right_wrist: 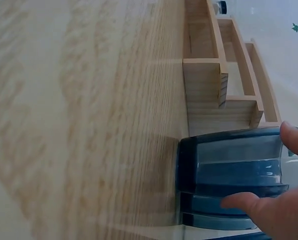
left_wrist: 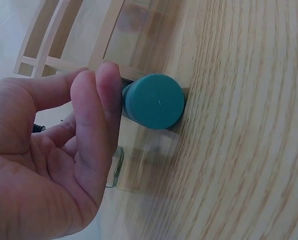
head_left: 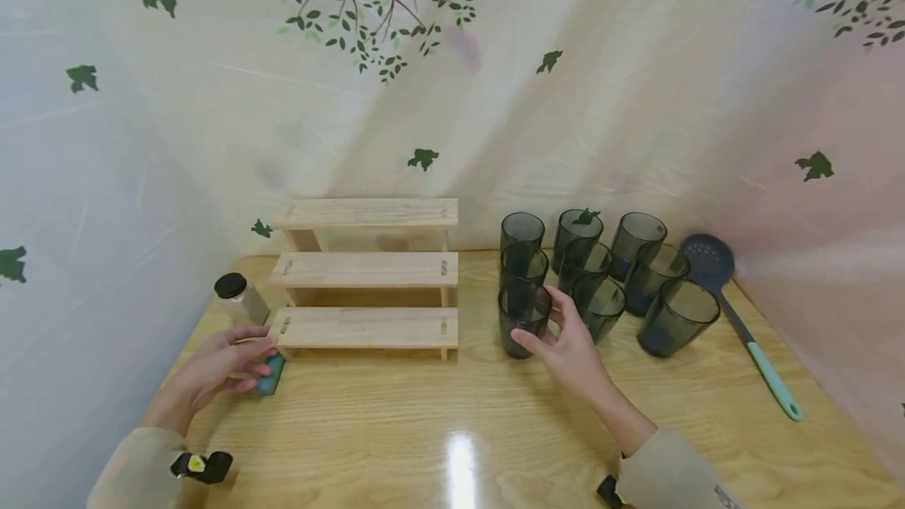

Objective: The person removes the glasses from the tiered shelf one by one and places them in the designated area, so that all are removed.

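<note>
**Hands on jar and tumbler, both resting on table**

Left hand [head_left: 225, 368], lower left of head view: fingers curled round a teal-capped jar [head_left: 271, 374] lying on its side on the wooden table [head_left: 438, 430], just in front of the bottom-left corner of the stepped wooden rack [head_left: 368, 277]. Left wrist view confirms: fingertips [left_wrist: 101, 95] against the jar [left_wrist: 153, 101] just behind the round teal cap, cap facing the camera, clear body mostly hidden behind the fingers.

Right hand [head_left: 569, 344], centre-right of head view: fingers spread loosely round the nearest smoked-grey tumbler [head_left: 524, 319], thumb on the near side, other fingers at its right. Tumbler upright on table, front of the group. Right wrist view: thumb and a fingertip [right_wrist: 293, 140] touching the tumbler [right_wrist: 233, 172] wall; full grip not certain, contact plain.

Eight more grey tumblers [head_left: 636, 273] clustered behind and right of it, close together. Black-capped jar [head_left: 239, 297] upright left of the rack, behind left hand. Slotted skimmer [head_left: 735, 320] with teal handle lying at far right, near the tumblers. Rack shelves: three steps, centre of frame.
</note>
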